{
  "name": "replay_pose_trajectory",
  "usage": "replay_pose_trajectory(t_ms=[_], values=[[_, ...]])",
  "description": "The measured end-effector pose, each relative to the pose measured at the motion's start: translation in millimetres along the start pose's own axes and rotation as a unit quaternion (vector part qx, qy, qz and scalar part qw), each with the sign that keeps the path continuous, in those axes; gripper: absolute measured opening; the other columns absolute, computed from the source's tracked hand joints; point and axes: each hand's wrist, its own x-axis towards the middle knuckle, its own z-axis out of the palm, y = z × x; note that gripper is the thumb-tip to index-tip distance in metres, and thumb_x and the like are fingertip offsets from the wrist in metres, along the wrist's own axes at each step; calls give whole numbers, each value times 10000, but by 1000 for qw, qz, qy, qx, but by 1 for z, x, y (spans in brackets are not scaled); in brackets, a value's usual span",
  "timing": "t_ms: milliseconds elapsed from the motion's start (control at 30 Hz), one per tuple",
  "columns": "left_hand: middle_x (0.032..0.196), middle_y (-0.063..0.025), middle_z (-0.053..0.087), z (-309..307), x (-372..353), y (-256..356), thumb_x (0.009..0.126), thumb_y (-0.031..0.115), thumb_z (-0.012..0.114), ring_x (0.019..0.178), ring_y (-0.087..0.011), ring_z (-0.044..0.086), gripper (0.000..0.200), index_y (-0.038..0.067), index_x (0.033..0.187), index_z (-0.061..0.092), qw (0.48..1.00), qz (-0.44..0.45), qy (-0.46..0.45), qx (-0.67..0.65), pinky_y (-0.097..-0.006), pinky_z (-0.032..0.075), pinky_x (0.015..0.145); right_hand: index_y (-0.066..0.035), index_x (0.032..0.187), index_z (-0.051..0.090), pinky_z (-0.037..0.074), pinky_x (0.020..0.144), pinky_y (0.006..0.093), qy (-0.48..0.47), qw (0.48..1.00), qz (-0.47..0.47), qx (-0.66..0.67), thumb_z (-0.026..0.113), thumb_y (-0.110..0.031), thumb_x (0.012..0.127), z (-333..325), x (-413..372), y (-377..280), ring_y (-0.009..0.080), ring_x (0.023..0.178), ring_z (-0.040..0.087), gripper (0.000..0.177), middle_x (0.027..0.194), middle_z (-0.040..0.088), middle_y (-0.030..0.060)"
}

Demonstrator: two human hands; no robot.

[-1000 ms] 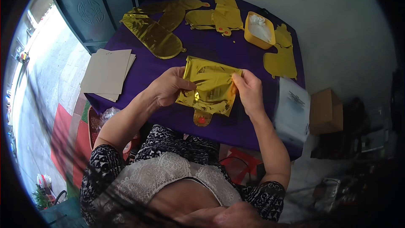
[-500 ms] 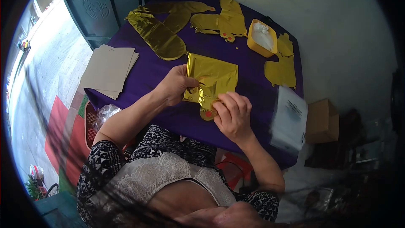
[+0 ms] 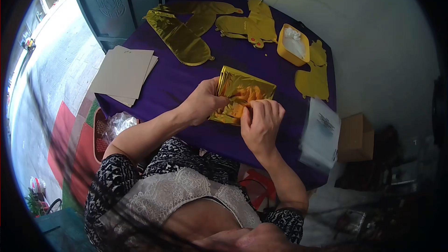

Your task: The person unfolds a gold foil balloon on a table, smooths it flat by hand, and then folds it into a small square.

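Observation:
A gold foil balloon (image 3: 247,87), folded into a shiny, creased square, is held up over the near part of the purple-covered table. My left hand (image 3: 204,102) grips its left edge, thumb on top and fingers underneath. At the lower right edge, my right hand (image 3: 262,123) has its fingers bent and pressed onto the foil. Behind the folded piece lie flat gold foil balloons: a long one (image 3: 179,39) at the back left, another with red spots (image 3: 254,25) at the back middle, and one (image 3: 311,79) on the right.
A yellow tub (image 3: 294,56) with white contents stands at the back right. Cardboard sheets (image 3: 122,72) are stacked at the table's left edge. Clear plastic bags (image 3: 319,130) lie at the right edge, beside a cardboard box (image 3: 356,137). A red basket (image 3: 99,135) holds clear plastic below left.
The balloon's lower flap with the red spot, which hung down before, is now folded up onto the square. Both hands and the square sit slightly further right, and the square is tilted.

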Motion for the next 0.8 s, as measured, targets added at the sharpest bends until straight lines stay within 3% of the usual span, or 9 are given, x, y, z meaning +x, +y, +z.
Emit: replay_pose_trajectory(t_ms=[167,267,400,600,800], values=[[1203,-175,689,0,1,-4,877,-167,547,1042,-222,711,420,-92,1290,566,998,-27,10,-62,-357,596,940,-44,1086,617,454,880,464,73,997,-19,-24,728,-54,836,2,4,-8,282,958,581,274,1006,598,99],[1182,-194,691,-1,4,-7,870,-187,529,1012,-244,725,411,-106,1271,572,994,-47,21,-94,-375,620,904,-32,1077,629,497,802,421,23,993,-110,-27,710,-42,828,1,0,-1,264,904,594,262,962,599,100],[1178,-226,688,-2,6,-10,875,-189,507,996,-285,738,392,-117,1255,574,987,-53,27,-147,-407,638,885,4,1034,648,518,723,365,10,986,-165,4,690,-35,821,7,1,8,249,796,604,220,917,621,103],[1167,-242,693,-5,8,-10,884,-167,510,1006,-318,740,339,-129,1211,592,978,-87,65,-175,-412,631,899,19,1045,652,507,812,387,-60,987,-151,-1,666,-31,814,-14,3,-10,255,896,627,237,981,646,118],[1188,-219,692,-8,12,-21,885,-157,553,1046,-289,726,373,-93,1250,592,975,-118,67,-176,-400,604,939,15,1087,648,498,864,397,-17,973,-188,-131,706,-100,841,4,-14,1,263,962,630,278,1037,654,122]])
